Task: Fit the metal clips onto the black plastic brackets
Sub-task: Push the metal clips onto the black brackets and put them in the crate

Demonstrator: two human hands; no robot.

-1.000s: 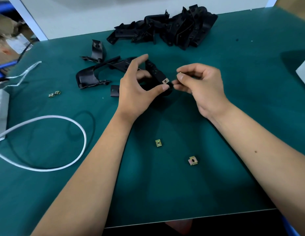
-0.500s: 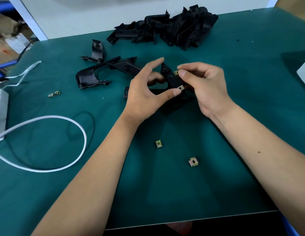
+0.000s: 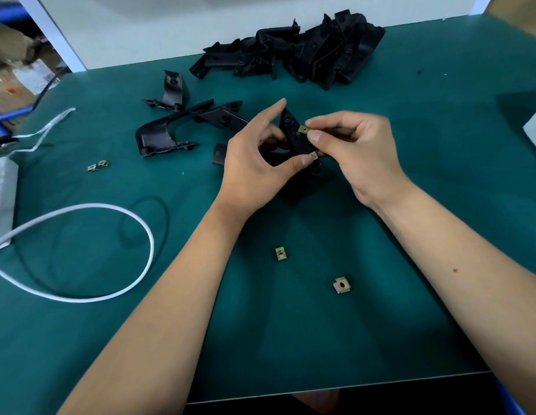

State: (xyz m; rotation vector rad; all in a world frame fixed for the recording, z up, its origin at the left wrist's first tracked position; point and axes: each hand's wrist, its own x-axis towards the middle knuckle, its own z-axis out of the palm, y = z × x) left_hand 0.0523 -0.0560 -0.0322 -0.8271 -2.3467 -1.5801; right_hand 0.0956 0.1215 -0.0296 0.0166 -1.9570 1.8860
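Left hand [image 3: 254, 172] fingers gripping bracket [image 3: 293, 136], right hand [image 3: 353, 151] fingers pinching clip [image 3: 303, 130] against it

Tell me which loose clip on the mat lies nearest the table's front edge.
The clip right of centre, round hole facing up. The other central clip lies farther back, and the pair of clips sits far left.

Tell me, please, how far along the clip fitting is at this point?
One clip already sits on the held bracket. The left hand grips that bracket while the right hand presses a second clip onto it. Four loose clips and the bracket pile remain.
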